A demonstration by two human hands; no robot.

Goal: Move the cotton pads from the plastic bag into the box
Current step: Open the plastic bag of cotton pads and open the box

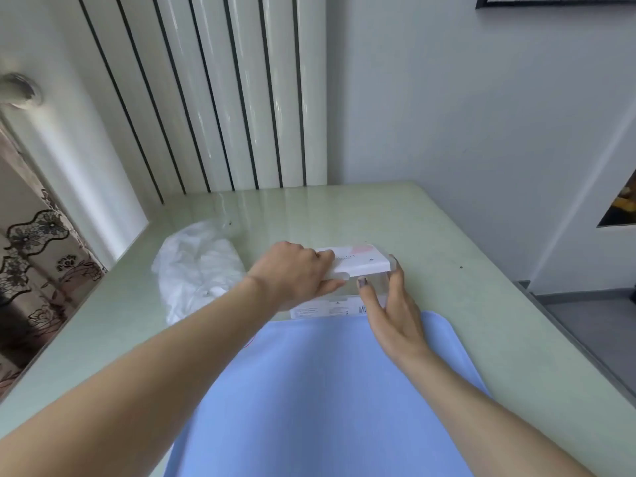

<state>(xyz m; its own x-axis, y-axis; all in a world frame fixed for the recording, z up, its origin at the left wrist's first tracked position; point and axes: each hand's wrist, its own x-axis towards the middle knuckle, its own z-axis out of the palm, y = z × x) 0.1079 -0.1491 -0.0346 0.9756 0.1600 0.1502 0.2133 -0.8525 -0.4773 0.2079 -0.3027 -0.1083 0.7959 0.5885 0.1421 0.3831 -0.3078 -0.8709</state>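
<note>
The clear box [339, 297] is sitting on the pale green worktop [464, 304], at the far edge of the blue mat [320, 390]. The left hand [296, 275] is gripping its white lid [358, 263], the right hand [392, 315] is resting open against the box's right side, and the plastic bag [198, 266] of cotton pads is lying just left of the box

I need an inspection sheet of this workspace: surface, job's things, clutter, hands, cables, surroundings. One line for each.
Surface: pale green table, glossy; blue mat on its near part.
Job's things: clear box at the mat's far edge, its white lid tilted up; plastic bag lying left of it, white contents inside. No pads seen in the box.
Clutter: nothing seen.
Hands: left hand grips the lid's left end; right hand open, fingers against the box's right side.
Cables: nothing seen.
Surroundings: white radiator behind; patterned curtain at left; grey wall at right.
</note>
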